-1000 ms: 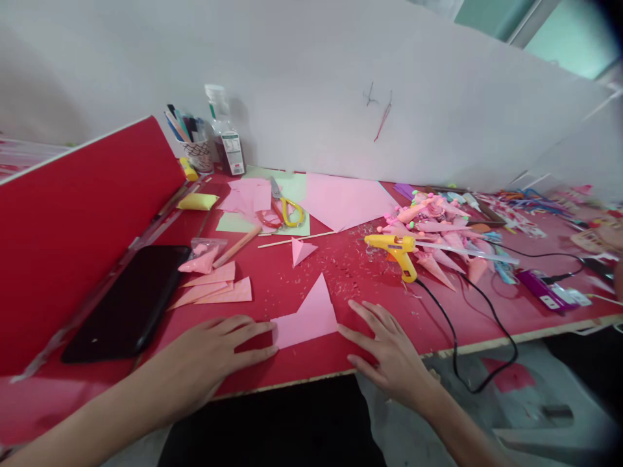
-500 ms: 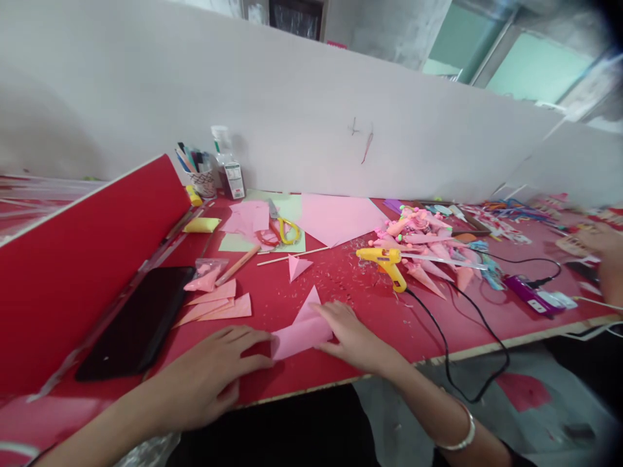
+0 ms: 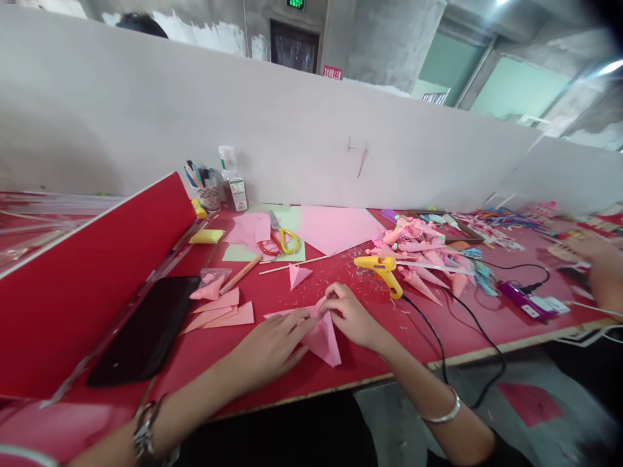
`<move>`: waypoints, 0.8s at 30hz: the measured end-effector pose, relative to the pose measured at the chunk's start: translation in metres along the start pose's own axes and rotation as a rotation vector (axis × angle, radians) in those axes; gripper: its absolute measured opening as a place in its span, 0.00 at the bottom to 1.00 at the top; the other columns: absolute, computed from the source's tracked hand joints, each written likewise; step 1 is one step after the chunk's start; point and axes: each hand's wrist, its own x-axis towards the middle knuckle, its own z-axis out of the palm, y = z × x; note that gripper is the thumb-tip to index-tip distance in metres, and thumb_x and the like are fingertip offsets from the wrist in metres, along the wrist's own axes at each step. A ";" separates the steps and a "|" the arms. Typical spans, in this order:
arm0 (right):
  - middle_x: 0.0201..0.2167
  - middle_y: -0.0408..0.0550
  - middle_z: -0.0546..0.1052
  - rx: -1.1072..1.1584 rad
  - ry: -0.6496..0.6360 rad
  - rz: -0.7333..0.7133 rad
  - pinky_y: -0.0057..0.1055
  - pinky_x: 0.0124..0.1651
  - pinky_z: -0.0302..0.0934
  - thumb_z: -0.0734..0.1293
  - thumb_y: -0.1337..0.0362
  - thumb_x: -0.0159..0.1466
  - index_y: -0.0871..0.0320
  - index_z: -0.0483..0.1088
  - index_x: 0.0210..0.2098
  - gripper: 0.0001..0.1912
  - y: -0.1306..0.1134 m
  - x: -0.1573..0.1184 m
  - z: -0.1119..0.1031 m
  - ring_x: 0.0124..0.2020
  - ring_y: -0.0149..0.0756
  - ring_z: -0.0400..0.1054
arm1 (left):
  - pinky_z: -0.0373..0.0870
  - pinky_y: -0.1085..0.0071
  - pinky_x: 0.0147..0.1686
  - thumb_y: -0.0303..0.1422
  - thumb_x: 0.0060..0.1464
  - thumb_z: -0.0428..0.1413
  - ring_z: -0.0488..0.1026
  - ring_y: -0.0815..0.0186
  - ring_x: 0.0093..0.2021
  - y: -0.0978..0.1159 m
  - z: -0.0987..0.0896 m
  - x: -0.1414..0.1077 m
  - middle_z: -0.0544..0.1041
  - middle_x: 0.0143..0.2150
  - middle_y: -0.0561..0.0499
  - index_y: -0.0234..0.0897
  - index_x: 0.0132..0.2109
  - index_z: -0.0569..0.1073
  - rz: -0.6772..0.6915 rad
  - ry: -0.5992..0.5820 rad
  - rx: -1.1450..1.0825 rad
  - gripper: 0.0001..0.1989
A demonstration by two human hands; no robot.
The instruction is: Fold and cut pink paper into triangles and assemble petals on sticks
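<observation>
A folded sheet of pink paper [image 3: 325, 342] lies near the table's front edge, between both hands. My left hand [image 3: 280, 340] has its fingers closed on the paper's left and upper part. At the paper's top edge, my right hand [image 3: 349, 314] pinches it with thumb and fingertips. Part of the sheet is hidden beneath the fingers. Just beyond it sits a small folded pink paper piece [image 3: 298, 275]. To the left are several cut pink strips [image 3: 226, 312]. A yellow glue gun [image 3: 382, 271] rests to the right.
A black phone [image 3: 146, 331] and a red divider [image 3: 92, 285] stand at left. Scissors [image 3: 289, 241] lie on paper at the back. Pink paper cones [image 3: 413, 246] are heaped at right, near a cable [image 3: 433, 331] and purple power strip [image 3: 525, 300]. A co-worker's hand [image 3: 596, 253] is far right.
The pink paper has been turned and its fold changed. My left hand moved right onto it, and my right hand shifted to its upper edge. The view has tilted slightly upward.
</observation>
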 end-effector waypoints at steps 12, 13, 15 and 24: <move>0.29 0.45 0.73 0.307 0.139 0.252 0.27 0.35 0.58 0.59 0.64 0.57 0.59 0.69 0.31 0.09 0.021 -0.008 0.003 0.32 0.33 0.66 | 0.64 0.62 0.41 0.35 0.52 0.50 0.67 0.58 0.42 0.006 0.014 0.037 0.70 0.41 0.45 0.34 0.45 0.67 -0.110 -0.063 0.089 0.14; 0.27 0.44 0.72 0.288 0.149 0.263 0.26 0.32 0.58 0.59 0.63 0.57 0.59 0.68 0.32 0.08 0.022 -0.009 0.004 0.29 0.32 0.65 | 0.64 0.63 0.41 0.35 0.52 0.50 0.67 0.59 0.41 0.007 0.015 0.039 0.69 0.42 0.45 0.34 0.45 0.66 -0.130 -0.056 0.072 0.14; 0.22 0.40 0.69 0.249 0.184 0.307 0.25 0.28 0.55 0.59 0.63 0.57 0.59 0.65 0.33 0.07 0.023 -0.013 0.007 0.24 0.30 0.63 | 0.64 0.64 0.40 0.36 0.52 0.50 0.67 0.60 0.41 0.009 0.019 0.041 0.69 0.41 0.45 0.35 0.47 0.65 -0.167 -0.050 0.042 0.16; 0.14 0.34 0.64 -0.058 0.167 0.332 0.30 0.37 0.51 0.56 0.66 0.58 0.57 0.61 0.36 0.07 0.013 -0.022 0.019 0.20 0.30 0.61 | 0.65 0.61 0.41 0.35 0.54 0.46 0.68 0.57 0.42 0.011 0.026 0.047 0.69 0.43 0.42 0.29 0.54 0.61 -0.211 -0.076 0.079 0.22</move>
